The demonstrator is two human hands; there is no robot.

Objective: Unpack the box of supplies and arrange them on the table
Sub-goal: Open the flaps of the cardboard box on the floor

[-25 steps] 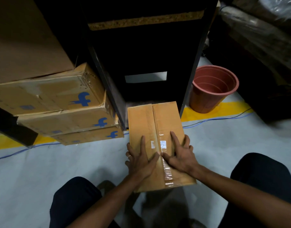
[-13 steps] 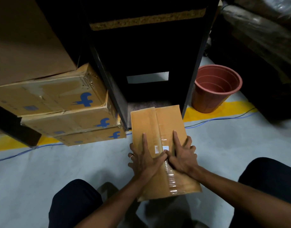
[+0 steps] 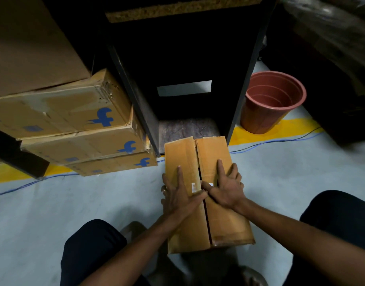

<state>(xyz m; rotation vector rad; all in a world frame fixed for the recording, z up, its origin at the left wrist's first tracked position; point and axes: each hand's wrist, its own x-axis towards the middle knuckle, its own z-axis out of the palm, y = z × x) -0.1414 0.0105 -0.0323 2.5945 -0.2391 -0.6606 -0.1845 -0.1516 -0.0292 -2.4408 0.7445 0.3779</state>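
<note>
Left hand (image 3: 180,198) lies flat, fingers straight, on the left flap of the box (image 3: 229,223), thumb at the centre seam; right hand (image 3: 226,187) is spread flat on the right flap, thumb also at the seam. Neither grips anything. The seam shows a dark gap, so the step seems to be parting the flaps: best to hook thumbs under the seam edges and fold each flap outward evenly. The box sits on the floor (image 3: 74,203) between the knees, long axis running away from the person toward the dark cabinet (image 3: 187,58)
</note>
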